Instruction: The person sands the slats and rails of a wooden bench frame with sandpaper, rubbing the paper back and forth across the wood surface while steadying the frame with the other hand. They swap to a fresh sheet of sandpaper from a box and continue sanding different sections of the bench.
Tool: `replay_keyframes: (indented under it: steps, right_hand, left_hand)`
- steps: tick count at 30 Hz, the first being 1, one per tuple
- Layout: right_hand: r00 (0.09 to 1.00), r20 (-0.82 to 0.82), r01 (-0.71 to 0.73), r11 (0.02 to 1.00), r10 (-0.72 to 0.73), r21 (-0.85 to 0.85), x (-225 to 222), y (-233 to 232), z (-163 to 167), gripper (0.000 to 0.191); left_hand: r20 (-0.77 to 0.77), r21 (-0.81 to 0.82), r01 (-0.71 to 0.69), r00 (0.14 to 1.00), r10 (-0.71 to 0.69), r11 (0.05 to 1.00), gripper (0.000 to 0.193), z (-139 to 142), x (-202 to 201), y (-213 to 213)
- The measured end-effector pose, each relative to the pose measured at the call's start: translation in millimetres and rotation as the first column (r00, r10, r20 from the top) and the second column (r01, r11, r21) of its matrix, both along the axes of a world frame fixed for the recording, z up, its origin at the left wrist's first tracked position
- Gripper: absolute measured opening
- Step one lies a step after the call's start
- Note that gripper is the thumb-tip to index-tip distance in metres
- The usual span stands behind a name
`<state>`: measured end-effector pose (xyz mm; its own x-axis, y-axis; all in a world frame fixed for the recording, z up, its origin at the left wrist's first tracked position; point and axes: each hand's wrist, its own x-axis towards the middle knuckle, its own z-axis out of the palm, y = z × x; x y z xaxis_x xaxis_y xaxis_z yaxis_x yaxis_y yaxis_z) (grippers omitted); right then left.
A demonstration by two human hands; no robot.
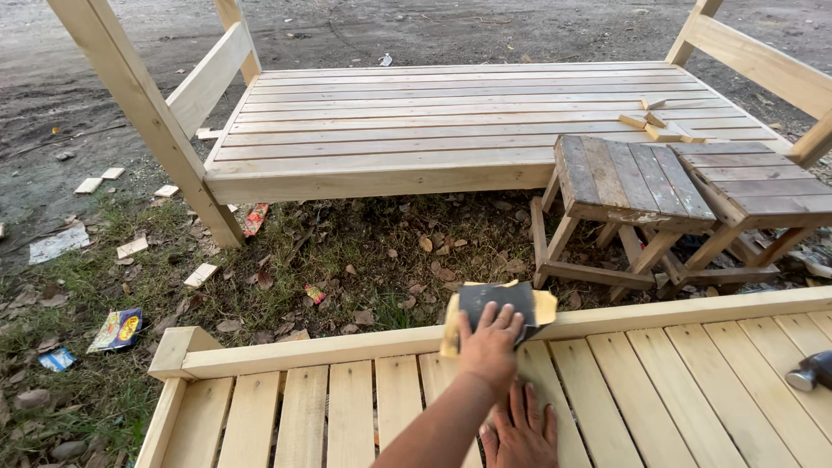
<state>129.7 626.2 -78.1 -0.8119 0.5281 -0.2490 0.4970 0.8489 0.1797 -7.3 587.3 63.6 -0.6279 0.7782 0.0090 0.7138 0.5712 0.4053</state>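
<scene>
The left hand [490, 345] lies palm-down with fingers spread over a folded sheet of sandpaper [498, 309], pressing it against the top edge rail [347, 347] of a pale slatted wooden platform [659, 381]; it is pinning the sheet rather than gripping it. The right hand [520, 432] rests flat and released on a slat just below, fingers extended, holding nothing. The sandpaper shows a dark grey abrasive face with tan backing curling out at both ends, and it sits on the rail where the slats butt against it. In my judgement, the work is done well by keeping the pressure even across the fingers, stroking along the grain of the rail, and easing over the sharp arris rather than digging in; the bracing hand should stay clear of the stroke. The platform timber is fresh, light yellow softwood, sawn square, with narrow gaps between slats. A dark hammer head [812, 371] lies on the slats at the far right edge. Beyond the rail, two small stools [633, 178] of greyer, weathered boards stand on the ground, touching a larger slatted platform [433, 121] with angled posts; small wood offcuts [659, 121] rest on its surface. The ground [329, 260] is patchy grass with dry leaves, scattered wood scraps and coloured wrappers.
</scene>
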Motion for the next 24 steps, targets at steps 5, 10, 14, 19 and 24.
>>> replay_keyframes:
  steps: [5,10,14,19,24]
  right_hand:
    - [0.684,-0.673,-0.128,0.955,0.282,0.269,2,2,0,0.065]
    - [0.976,-0.194,-0.088,0.994,0.100,0.072,2,-5,21,0.069]
    - [0.997,0.062,0.039,0.997,-0.035,-0.071,-1,-18,45,0.071]
    - [0.999,0.033,0.021,0.993,-0.018,-0.112,4,-22,49,0.072]
    - [0.985,0.162,-0.059,0.998,0.057,0.004,23,-2,42,0.065]
  left_hand:
    - [-0.079,0.100,-0.070,0.994,0.078,0.993,0.065,-30,-31,-74]
    - [-0.262,0.294,-0.294,0.890,0.372,0.910,0.057,-61,-103,-284]
    - [-0.374,0.302,-0.558,0.676,0.634,0.773,0.060,-81,-109,-329]
    - [-0.062,0.491,-0.114,0.984,0.165,0.864,0.068,-84,-29,-182]
    - [0.181,0.099,0.103,0.976,-0.120,0.990,0.062,-81,8,-163]
